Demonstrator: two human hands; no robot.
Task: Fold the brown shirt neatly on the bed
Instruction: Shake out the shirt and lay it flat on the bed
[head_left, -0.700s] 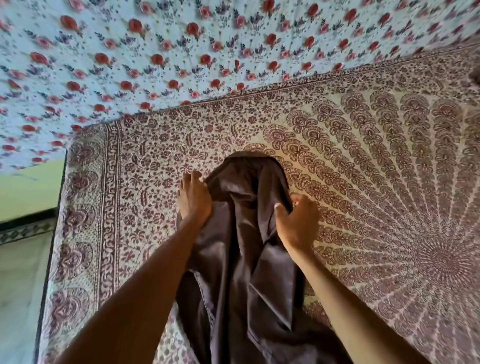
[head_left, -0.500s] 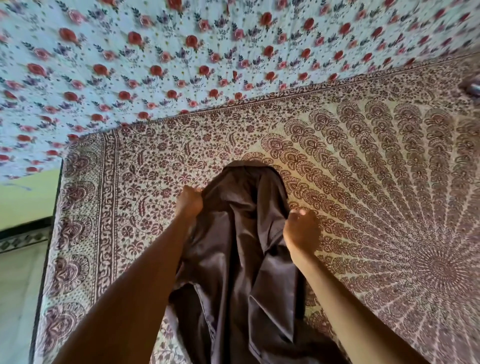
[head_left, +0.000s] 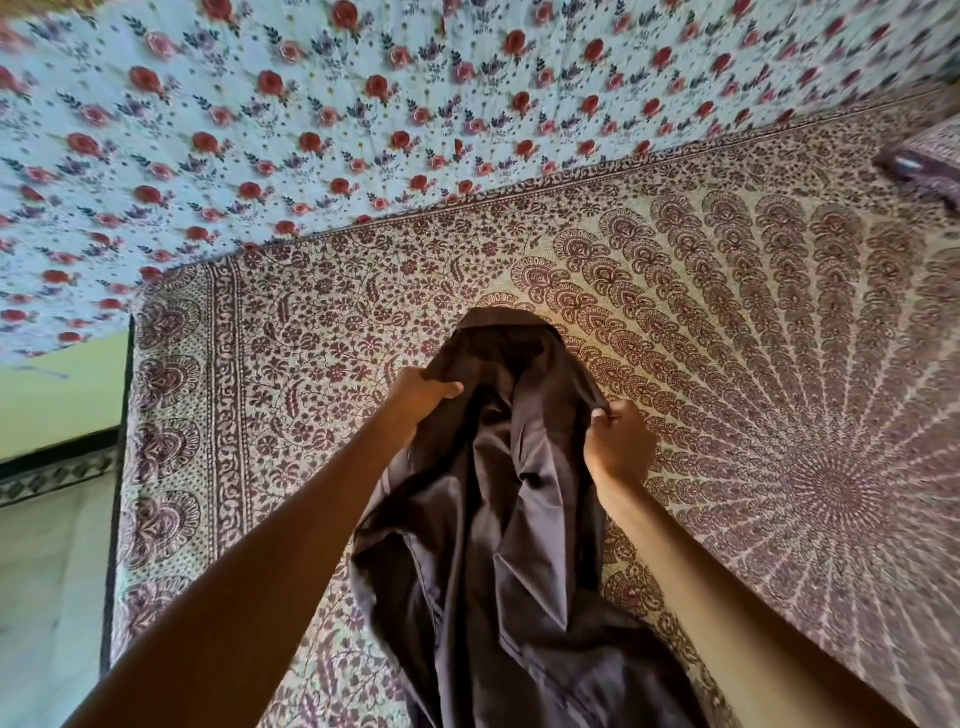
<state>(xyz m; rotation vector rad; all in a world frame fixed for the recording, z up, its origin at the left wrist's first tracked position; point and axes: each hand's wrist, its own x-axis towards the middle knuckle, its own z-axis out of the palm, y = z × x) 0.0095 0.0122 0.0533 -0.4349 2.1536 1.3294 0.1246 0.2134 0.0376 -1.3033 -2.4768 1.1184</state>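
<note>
Patterned bed (head_left: 727, 322), brown shirt (head_left: 498, 519) lifted by both hands.
Left hand (head_left: 421, 395) and right hand (head_left: 618, 447) pinch opposite edges; shirt runs near-to-far between them.

Brown shirt (head_left: 498, 499): 1, dark and crumpled, lying lengthwise on the bed.
Hands: 2, the left hand (head_left: 421, 397) and the right hand (head_left: 618, 447), each closed in a grip on an edge of the shirt.
Bare forearms: 2.
Bed (head_left: 270, 364): 1.
Bedspreads: 1, cream with a maroon paisley border and a radiating fan print (head_left: 779, 364).
Floral cloths: 1, pale blue with red roses (head_left: 311, 130), beyond the far edge.
Patterned bundles at the upper right corner (head_left: 924, 166): 1, blurred; kind unclear.
</note>
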